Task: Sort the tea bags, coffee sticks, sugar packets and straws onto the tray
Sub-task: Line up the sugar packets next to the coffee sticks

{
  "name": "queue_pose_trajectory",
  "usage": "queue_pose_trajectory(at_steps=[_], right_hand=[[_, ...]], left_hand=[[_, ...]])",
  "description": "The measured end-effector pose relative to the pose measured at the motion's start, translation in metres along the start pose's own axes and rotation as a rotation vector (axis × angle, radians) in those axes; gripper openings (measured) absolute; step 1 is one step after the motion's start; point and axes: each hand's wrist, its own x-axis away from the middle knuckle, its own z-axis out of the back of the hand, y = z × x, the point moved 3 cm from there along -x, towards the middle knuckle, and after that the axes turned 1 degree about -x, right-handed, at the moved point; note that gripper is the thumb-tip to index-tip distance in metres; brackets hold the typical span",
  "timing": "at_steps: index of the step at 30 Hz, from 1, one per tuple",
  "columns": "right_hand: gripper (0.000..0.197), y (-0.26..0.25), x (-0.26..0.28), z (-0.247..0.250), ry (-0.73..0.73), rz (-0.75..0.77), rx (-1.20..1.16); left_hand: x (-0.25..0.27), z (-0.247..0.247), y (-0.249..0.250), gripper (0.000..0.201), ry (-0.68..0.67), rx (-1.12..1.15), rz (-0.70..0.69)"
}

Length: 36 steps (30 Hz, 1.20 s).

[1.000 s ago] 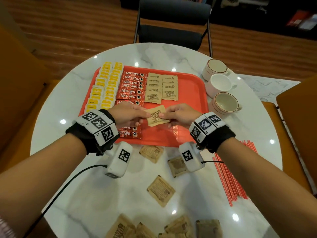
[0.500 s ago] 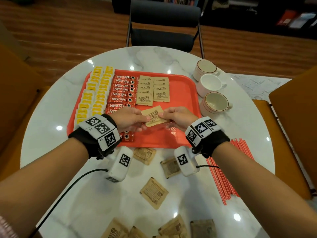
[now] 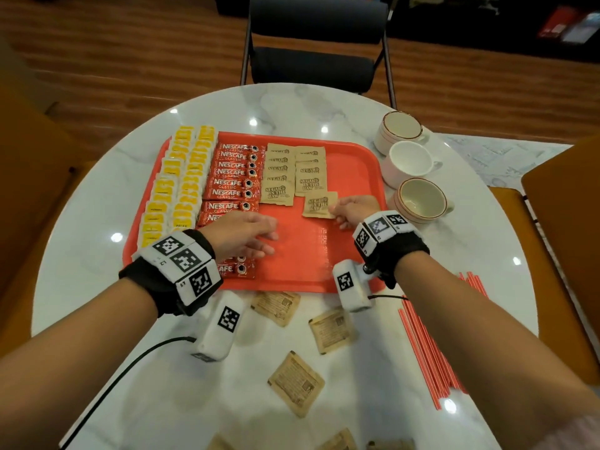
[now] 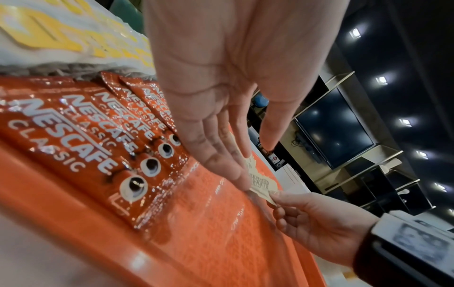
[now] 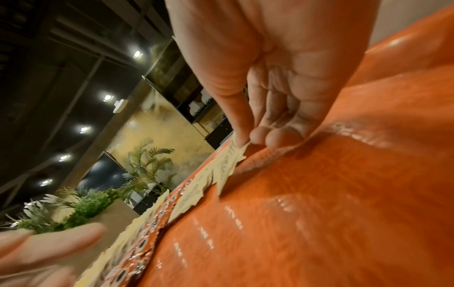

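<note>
Right hand (image 3: 352, 209) pinching a sugar packet (image 3: 319, 205) at centre frame over the red tray (image 3: 354, 164); left hand (image 3: 242, 233) lower left, fingers relaxed, holding nothing

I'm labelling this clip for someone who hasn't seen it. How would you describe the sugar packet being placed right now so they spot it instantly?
Start at the red tray on the marble table and find the two columns of brown sugar packets right of the coffee sticks. The sugar packet sits at the near end of the right column. Unlike its neighbours, it is slightly askew and the right hand pinches its edge.
</note>
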Motion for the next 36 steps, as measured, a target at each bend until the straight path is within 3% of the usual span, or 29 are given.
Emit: queue_pose_trajectory(at_steps=[5,8,12,18,31,36], right_hand=[[0.021,-0.005,-0.017,0.0,0.084,-0.035,0.037],[0.004,-0.008,-0.02,-0.004,0.09,-0.053,0.011],[0.017,-0.011,-0.024,-0.009,0.103,-0.046,0.014],[0.008,-0.014,-0.026,-0.01,0.094,-0.036,0.082],[0.014,-0.016,-0.033,-0.014,0.081,-0.058,0.125],[0.029,-0.012,-0.027,-0.01,0.084,-0.051,0.081]], left_hand=[[-0.001,0.004,-0.002,0.023,0.003,0.006,0.003],[-0.002,0.006,-0.002,0.023,-0.001,0.018,0.008],[-0.004,0.007,-0.002,0.024,-0.002,0.04,0.012],[-0.003,0.008,-0.002,0.022,-0.013,0.055,0.005],[-0.003,0.011,-0.008,0.014,-0.023,0.066,-0.011],[0.004,0.008,-0.008,0.014,-0.058,0.018,-0.03]])
